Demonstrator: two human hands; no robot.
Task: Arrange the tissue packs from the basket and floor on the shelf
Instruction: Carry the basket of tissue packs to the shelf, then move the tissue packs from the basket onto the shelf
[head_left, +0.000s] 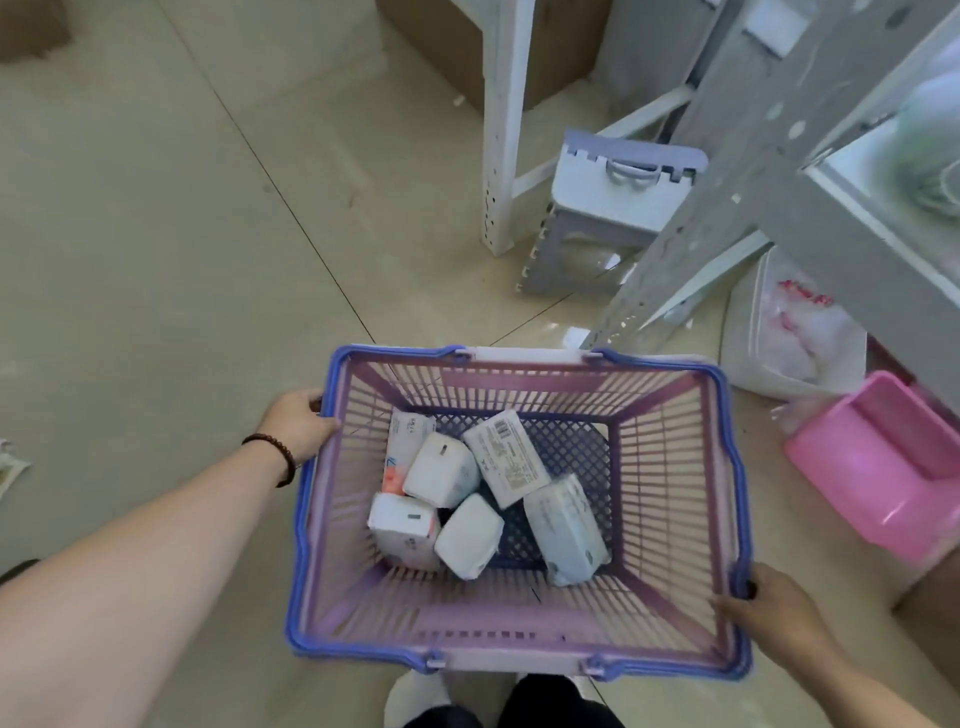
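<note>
A pink slatted basket with blue rim and handles sits low in the middle of the view. Several white tissue packs lie jumbled on its bottom, some with print or a barcode label. My left hand grips the basket's left rim near the far corner; a dark bead bracelet is on that wrist. My right hand grips the right rim near the close corner. The grey metal shelf rises at the upper right, its contents blurred.
A folded grey-blue step stool leans by the shelf posts. A white plastic bag and a pink plastic tub lie on the floor at right. Cardboard boxes stand at the back. Tiled floor spreads to the left.
</note>
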